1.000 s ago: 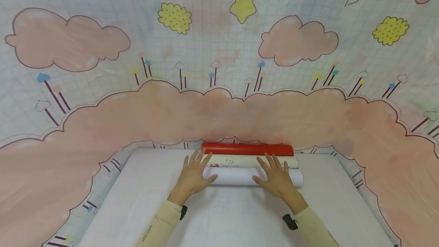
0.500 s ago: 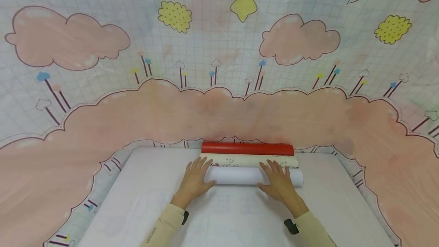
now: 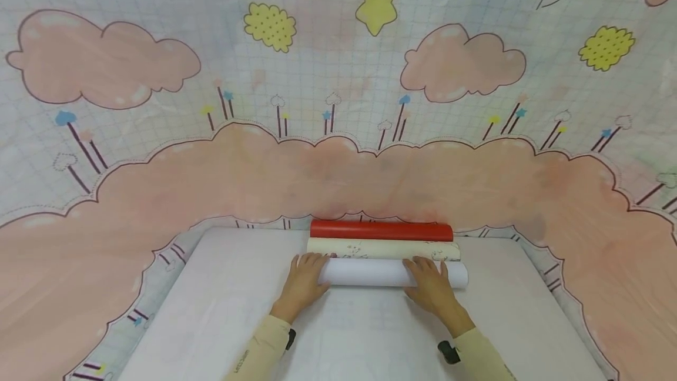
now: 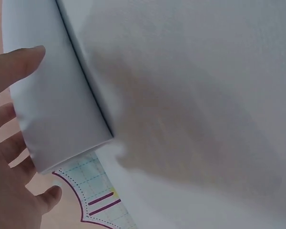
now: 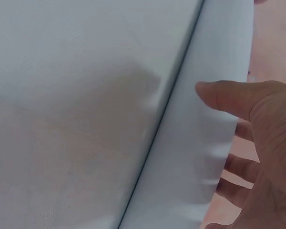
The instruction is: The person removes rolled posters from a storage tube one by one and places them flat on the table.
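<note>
A white paper-like roll (image 3: 365, 273) lies crosswise on the table, the nearest of three rolls. My left hand (image 3: 302, 288) grips its left end, fingers bent over the far side and thumb along the near side. Farther right, my right hand (image 3: 435, 290) holds the same roll a little inside its right end. In the left wrist view the thumb lies over the roll (image 4: 62, 105), with the fingers behind it. The right wrist view shows the right thumb (image 5: 224, 98) on the roll's surface and fingertips at its far edge.
Just behind lies a cream roll (image 3: 370, 248) with a floral print, then a red roll (image 3: 381, 230) at the back edge of the white table (image 3: 238, 269). A cloth (image 3: 317, 181) printed with clouds and stars surrounds the table and rises behind it.
Both hands have drawn back slightly toward the near side, and their spread fingers have curled down around the white roll. The rolls stay in about the same place.
</note>
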The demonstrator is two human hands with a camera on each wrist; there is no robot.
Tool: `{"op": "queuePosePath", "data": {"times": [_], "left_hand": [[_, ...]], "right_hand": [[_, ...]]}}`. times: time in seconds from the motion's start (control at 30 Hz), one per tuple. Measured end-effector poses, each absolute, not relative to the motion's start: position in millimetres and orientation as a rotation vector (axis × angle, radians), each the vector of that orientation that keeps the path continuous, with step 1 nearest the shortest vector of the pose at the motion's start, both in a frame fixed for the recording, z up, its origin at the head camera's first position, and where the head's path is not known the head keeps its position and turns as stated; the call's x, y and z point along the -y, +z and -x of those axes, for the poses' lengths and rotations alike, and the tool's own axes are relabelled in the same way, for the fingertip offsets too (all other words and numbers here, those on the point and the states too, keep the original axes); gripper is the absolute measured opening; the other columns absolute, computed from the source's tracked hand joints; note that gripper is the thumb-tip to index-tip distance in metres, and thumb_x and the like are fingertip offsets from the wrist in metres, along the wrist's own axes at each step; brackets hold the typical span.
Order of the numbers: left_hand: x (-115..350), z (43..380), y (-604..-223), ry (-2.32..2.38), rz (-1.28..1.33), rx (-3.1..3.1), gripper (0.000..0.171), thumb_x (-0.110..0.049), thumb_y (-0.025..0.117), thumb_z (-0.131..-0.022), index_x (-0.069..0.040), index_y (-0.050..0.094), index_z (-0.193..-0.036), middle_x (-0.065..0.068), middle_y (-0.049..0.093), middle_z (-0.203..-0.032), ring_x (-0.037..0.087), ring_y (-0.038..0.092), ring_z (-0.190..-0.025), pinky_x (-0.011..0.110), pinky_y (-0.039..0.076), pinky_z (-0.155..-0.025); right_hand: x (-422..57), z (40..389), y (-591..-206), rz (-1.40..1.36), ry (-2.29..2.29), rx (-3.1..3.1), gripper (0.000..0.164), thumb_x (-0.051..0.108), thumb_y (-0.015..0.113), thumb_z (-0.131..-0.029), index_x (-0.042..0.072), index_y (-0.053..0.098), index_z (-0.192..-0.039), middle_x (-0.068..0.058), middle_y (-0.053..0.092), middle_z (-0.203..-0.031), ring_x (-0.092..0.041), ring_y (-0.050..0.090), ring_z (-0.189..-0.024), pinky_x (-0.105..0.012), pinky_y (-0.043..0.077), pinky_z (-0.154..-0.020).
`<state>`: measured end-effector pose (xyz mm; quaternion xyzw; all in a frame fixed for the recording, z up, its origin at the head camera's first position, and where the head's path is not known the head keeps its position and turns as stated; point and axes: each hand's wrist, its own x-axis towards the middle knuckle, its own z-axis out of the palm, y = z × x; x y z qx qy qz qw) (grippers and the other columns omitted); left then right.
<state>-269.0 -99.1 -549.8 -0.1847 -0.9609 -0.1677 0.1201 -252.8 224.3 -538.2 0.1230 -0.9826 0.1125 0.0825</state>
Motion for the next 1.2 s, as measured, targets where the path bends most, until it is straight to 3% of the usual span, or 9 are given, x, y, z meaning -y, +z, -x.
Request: {"op": "queuePosePath", "data": {"times": [0.27,0.47,1.2], "left_hand": [[101,268,-555,-0.502,0.567,2.766,0.066,-0.016,0.087,-0.069,-0.009,0.06,-0.129,0.013,0.063,-0.123,0.034,0.053,-0.12,0.058,0.034,-0.109],[103,269,-560,-0.496,0.589,2.779,0.069,-0.013,0.087,-0.068,-0.008,0.059,-0.13,0.012,0.063,-0.124,0.032,0.056,-0.12,0.053,0.04,-0.106],[104,269,-563,-0.698,0.558,2.819,0.074,0.001,0.085,-0.067,-0.009,0.056,-0.135,0.011,0.058,-0.13,0.029,0.052,-0.125,0.046,0.045,-0.106]], "right_hand": [[-223,252,-542,-0.39,0.344,2.898,0.067,0.016,0.087,-0.07,0.012,0.059,-0.131,-0.015,0.058,-0.129,-0.038,0.051,-0.124,-0.072,0.029,-0.106],[-221,254,-545,-0.416,0.322,2.915,0.064,0.009,0.084,-0.073,0.011,0.058,-0.131,-0.015,0.06,-0.129,-0.039,0.052,-0.123,-0.068,0.034,-0.105],[-230,256,-549,-0.452,0.246,2.861,0.071,0.008,0.09,-0.065,0.015,0.06,-0.129,-0.008,0.064,-0.13,-0.035,0.056,-0.122,-0.064,0.038,-0.101]]}}
